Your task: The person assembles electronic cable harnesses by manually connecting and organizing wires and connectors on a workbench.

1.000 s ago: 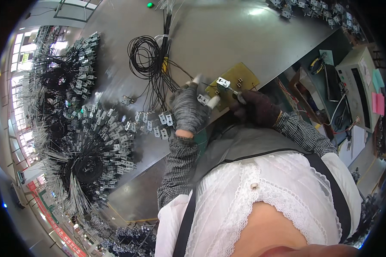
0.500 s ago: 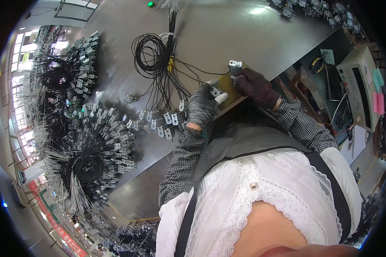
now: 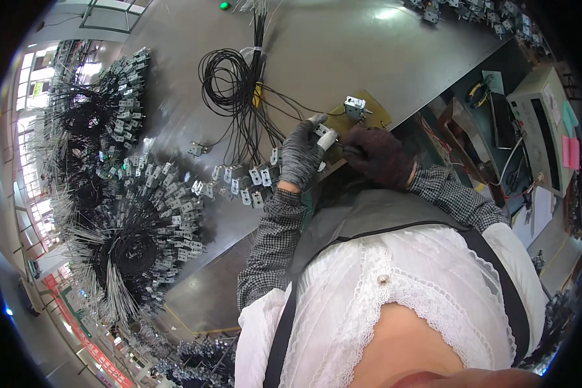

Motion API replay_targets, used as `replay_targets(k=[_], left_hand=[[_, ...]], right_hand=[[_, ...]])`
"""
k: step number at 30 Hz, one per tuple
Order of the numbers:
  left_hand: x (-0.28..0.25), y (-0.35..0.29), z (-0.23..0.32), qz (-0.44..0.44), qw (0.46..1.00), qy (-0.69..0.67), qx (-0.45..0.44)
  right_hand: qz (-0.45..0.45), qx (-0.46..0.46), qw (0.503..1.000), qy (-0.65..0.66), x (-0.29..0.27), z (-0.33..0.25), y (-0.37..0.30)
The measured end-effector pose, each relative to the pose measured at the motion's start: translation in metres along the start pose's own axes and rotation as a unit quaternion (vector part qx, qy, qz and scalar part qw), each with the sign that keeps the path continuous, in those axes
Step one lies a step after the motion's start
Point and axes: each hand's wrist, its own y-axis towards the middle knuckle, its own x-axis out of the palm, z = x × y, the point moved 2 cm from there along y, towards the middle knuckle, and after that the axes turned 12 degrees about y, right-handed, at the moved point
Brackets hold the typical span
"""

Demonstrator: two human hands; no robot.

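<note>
My left hand (image 3: 301, 158), in a grey striped glove with white-wrapped fingertips, pinches a small metal box-shaped part (image 3: 323, 130) over the edge of a yellowish board (image 3: 372, 111). Beside it is my right hand (image 3: 380, 155), in a dark maroon glove, its fingers curled together close to that part. Whatever those right fingers hold is hidden. A similar metal part (image 3: 355, 107) with a short shaft sits on the board, a black lead running to it. Several more such parts (image 3: 255, 177) lie left of my left hand, on leads from a coiled black bundle (image 3: 223, 81).
Large fanned piles of metal parts with black leads (image 3: 145, 226) cover the left side. More parts (image 3: 498, 19) lie at the far right. Beyond the table edge stand a beige instrument box (image 3: 540, 129), yellow-handled pliers (image 3: 478, 96) and a brown bin (image 3: 462, 132).
My right hand has drawn back from the metal part on the board and moved left and nearer to me, beside my left hand. More of the board now shows.
</note>
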Motion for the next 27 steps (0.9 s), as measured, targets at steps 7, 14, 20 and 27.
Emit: replay_targets(k=[7,14,20,27], left_hand=[[0.0,0.007,0.0,-0.057,0.997,0.057,-0.02],[-0.006,0.006,0.036,-0.087,0.962,0.259,0.012],[0.006,0.005,0.002,-0.035,0.992,0.121,-0.002],[0.008,0.006,0.016,-0.017,0.978,0.205,0.026]], right_hand=[[0.037,0.215,0.926,0.307,0.017,0.026,-0.013],[0.033,0.196,0.973,0.116,0.011,0.013,-0.016],[-0.073,-0.022,0.993,0.093,0.01,0.03,-0.012],[0.026,0.178,0.977,0.114,0.01,0.026,-0.016]])
